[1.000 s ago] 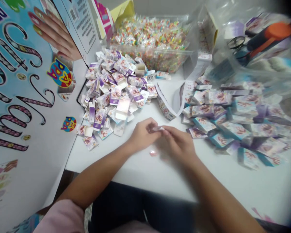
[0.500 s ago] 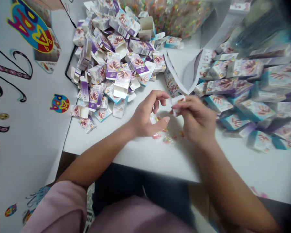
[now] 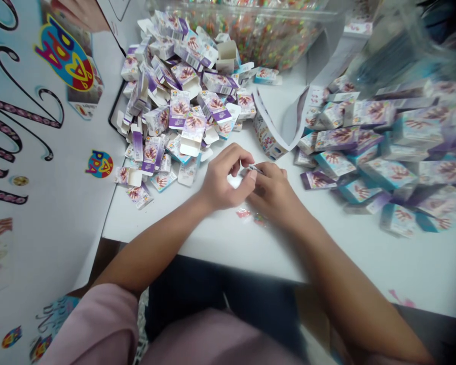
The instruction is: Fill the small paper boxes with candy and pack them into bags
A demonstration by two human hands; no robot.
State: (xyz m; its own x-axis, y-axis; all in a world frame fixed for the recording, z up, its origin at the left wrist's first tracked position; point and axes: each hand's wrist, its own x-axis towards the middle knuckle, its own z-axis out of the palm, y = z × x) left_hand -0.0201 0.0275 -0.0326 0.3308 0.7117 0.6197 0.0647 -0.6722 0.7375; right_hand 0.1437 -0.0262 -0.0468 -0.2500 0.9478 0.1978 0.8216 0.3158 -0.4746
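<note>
My fingers (image 3: 251, 175) of both hands meet over one small carton (image 3: 254, 168), pinched on it from either side; only a thin edge of it shows between my fingertips, so I cannot tell which way it faces. My left hand (image 3: 224, 180) curls in from the left with the thumb pressed forward against the carton, the other fingers bent above it. My right hand (image 3: 275, 190) lies lower, knuckles up, its fingertips closed on the same carton from the right. The carton sits just above the white worktop (image 3: 228, 238), near its front edge.

Just below my hands, on the worktop, lie a few small pink packets (image 3: 251, 216), loose and apart from my fingers.

To the left and behind my left hand is a heap of purple-and-white cartons (image 3: 178, 101), many with their flaps open. To the right of my right hand is a second heap of teal-and-purple cartons (image 3: 372, 147), lying flat and stacked over each other. Between the two heaps stands a folded white card sleeve (image 3: 269, 134), close behind my fingers.

At the far edge is a clear tub of colourful small pieces (image 3: 266, 35). Along the left stands a large printed display board (image 3: 34, 132), leaning beside the worktop. My pink sleeve (image 3: 99, 324) shows at the bottom.
</note>
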